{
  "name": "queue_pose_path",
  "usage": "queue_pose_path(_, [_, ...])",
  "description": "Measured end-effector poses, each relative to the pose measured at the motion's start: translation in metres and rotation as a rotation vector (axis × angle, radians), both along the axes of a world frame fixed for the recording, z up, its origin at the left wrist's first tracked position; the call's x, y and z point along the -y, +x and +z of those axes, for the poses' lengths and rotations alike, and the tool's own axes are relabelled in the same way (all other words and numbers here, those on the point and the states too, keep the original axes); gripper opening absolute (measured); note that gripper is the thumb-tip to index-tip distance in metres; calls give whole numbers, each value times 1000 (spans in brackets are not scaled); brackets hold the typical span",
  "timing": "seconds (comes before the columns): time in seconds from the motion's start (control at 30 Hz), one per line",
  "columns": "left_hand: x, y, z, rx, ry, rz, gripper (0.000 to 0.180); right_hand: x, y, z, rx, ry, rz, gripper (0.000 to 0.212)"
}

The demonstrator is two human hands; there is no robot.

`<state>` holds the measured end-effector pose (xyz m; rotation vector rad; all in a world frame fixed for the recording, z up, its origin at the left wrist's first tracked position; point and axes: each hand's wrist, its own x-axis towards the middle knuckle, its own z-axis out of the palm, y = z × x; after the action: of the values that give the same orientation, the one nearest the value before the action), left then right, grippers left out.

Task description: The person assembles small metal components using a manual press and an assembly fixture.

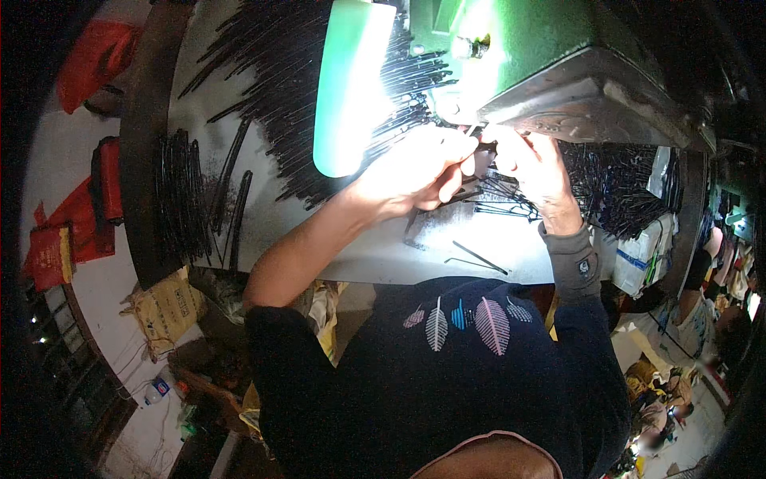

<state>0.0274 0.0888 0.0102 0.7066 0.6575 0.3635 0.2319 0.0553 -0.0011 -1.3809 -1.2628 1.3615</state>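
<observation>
My left hand [431, 168] and my right hand [536, 169] meet at the lower front of a green machine [550, 48]. Both have thumb and fingers pinched together close to its working point. Glare washes out the fingertips, so whatever small piece they pinch cannot be made out. Below the hands, thin black rods [507, 209] fan out over the light tabletop [367, 251]. Two more loose rods [479, 257] lie nearer to me.
A bright lamp with a pale green shade [339, 96] hangs left of the machine. Behind it spreads a large heap of black rods [275, 76]. Another bundle [182, 195] lies at the left edge, and more rods [618, 184] pile up right, beside a white package [642, 254].
</observation>
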Motion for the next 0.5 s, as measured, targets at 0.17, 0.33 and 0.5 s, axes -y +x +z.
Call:
queue_pose_path(0.17, [7, -7, -4, 19, -24, 6, 27, 3, -4, 8, -142, 0, 15, 19])
queue_pose_path(0.33, [13, -5, 3, 17, 129, -57, 26, 3, -12, 2, 65, 65, 20, 18])
queue_pose_path(0.5, [26, -8, 0, -36, 263, -122, 25, 13, -14, 6, -232, -34, 46, 14])
